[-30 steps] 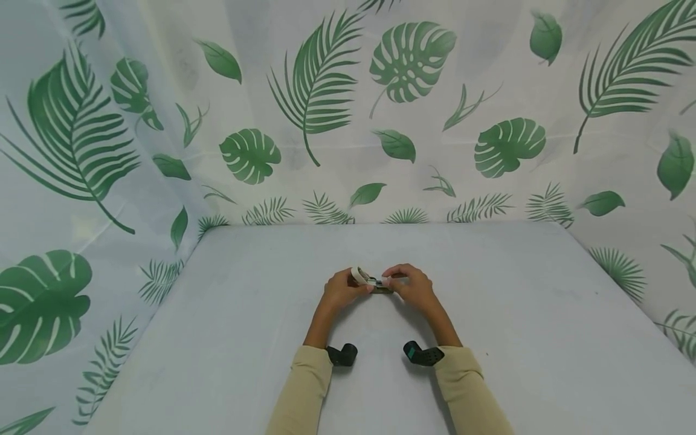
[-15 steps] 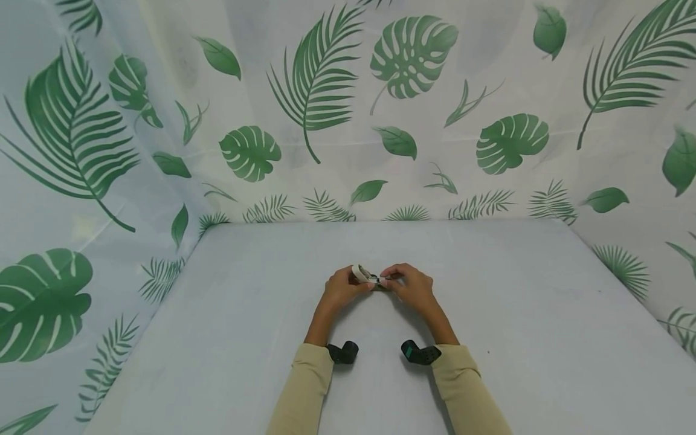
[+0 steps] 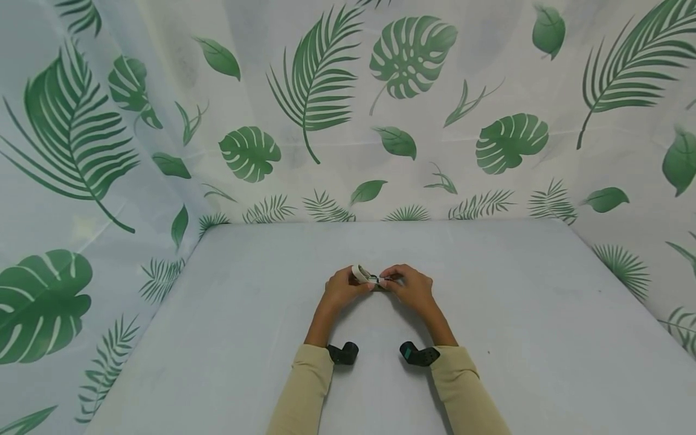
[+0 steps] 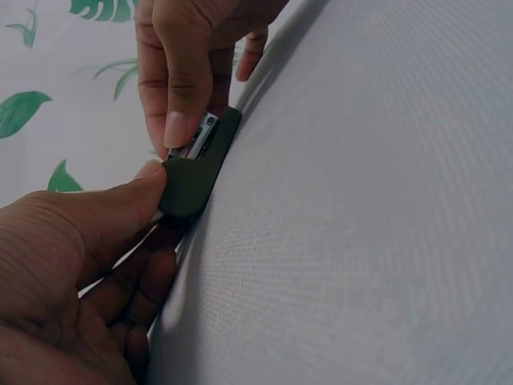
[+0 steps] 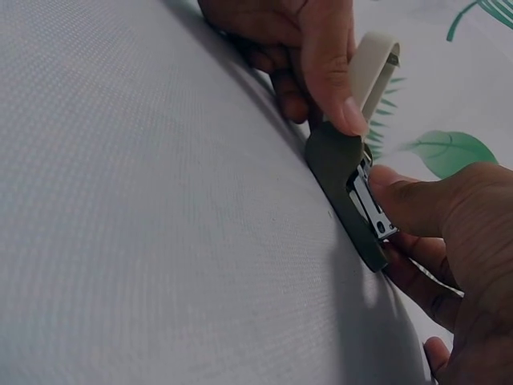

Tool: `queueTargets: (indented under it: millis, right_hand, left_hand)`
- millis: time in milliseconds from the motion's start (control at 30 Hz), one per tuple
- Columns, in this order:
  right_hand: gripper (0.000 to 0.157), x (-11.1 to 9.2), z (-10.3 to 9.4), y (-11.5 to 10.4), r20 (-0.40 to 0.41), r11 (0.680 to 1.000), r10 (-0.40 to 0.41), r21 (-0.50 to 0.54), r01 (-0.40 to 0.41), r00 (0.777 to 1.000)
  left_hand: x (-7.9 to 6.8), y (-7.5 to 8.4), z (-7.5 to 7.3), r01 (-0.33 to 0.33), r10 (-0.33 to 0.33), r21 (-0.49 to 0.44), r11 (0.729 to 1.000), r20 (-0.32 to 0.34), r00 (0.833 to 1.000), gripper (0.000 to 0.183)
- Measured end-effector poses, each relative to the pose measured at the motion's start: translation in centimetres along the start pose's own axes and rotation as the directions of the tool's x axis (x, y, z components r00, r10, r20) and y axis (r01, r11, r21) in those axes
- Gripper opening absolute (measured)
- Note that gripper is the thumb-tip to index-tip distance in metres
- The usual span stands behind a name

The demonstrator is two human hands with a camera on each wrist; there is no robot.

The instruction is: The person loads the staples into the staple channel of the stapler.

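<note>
A small stapler stands on the table with its cream top cover (image 5: 373, 68) swung up and back from the dark green base (image 5: 335, 164). My left hand (image 3: 341, 289) grips it at the hinge end, the thumb pressing the rounded side of the base. At the other end my right hand (image 3: 414, 287) pinches the metal staple rail (image 5: 370, 204), thumb on top and fingers by the tip of the base. In the left wrist view, the right thumb and fingers cover part of the rail (image 4: 204, 132). Whether staples lie inside is hidden.
The white-covered table (image 3: 228, 326) stretches around both hands. Behind it and on both sides hangs a pale curtain (image 3: 337, 157) printed with green leaves. Black wrist cameras sit at both cuffs, including one at the left cuff (image 3: 342, 353).
My right fingertips have shifted slightly left along the stapler, and less of the rail shows between the hands. The left hand keeps its grip; the head view has tilted a little.
</note>
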State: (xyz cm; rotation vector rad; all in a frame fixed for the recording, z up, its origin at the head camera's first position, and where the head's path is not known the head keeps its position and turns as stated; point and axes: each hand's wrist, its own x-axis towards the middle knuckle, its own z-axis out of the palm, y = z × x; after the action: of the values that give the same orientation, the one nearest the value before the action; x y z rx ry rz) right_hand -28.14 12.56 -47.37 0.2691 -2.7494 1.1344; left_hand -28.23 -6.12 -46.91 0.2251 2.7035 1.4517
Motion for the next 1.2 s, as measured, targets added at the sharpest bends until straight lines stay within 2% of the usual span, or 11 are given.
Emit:
queueTargets:
  millis: [400,733,933,1200]
  right_hand:
    - [0.014,-0.19,0.08,-0.11,-0.011,1.0,-0.004,0.016,0.004,1.0]
    - [0.018,-0.19,0.05,-0.06,-0.013,1.0,-0.011,0.004,0.011,1.0]
    - [0.02,-0.13,0.04,0.04,-0.016,1.0,-0.025,-0.002,0.025,1.0]
    - [0.016,-0.01,0.1,0.25,-0.01,0.999,-0.039,-0.012,0.039,0.999]
  left_hand:
    - [-0.16,0.21,-0.03,0.012,-0.012,0.002,1.0,0.001,1.0,0.028]
    - [-0.19,0.26,-0.1,-0.018,0.018,-0.01,1.0,-0.004,1.0,0.025]
    - [-0.2,0.31,-0.12,-0.009,0.009,-0.004,1.0,-0.006,1.0,0.028]
    - [-0.13,0.27,-0.07,-0.008,0.008,-0.002,1.0,-0.006,1.0,0.029]
